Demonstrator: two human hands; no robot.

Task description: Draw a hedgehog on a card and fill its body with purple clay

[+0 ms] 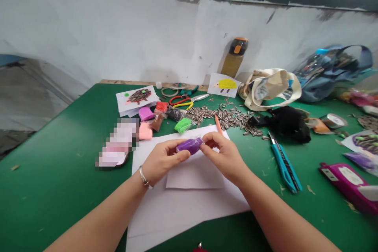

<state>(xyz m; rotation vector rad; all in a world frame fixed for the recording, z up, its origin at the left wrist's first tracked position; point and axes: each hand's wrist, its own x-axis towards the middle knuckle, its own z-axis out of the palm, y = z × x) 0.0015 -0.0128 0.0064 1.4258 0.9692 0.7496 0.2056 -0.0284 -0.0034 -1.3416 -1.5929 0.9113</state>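
Between my hands is a purple packet of modelling clay (189,146) in clear plastic, held above the white paper. My left hand (165,159), with a silver bracelet at the wrist, grips the packet's left end between thumb and fingers. My right hand (221,152) pinches the twisted clear wrapper at the other end. Beneath them a smaller white sheet (195,177) lies on a larger white sheet (159,212). Behind my hands sit packets of green clay (183,125), magenta clay (146,113), pink clay (145,130) and red clay (162,106).
Sunflower seeds (230,118) are heaped behind the paper. Pliers and scissors (201,97) lie near the wall, beside two hedgehog pictures (226,84). At right are a teal utility knife (285,167), a black pouch (291,124), a cream bag (251,90) and a magenta case (351,185). A bottle (233,61) stands behind.
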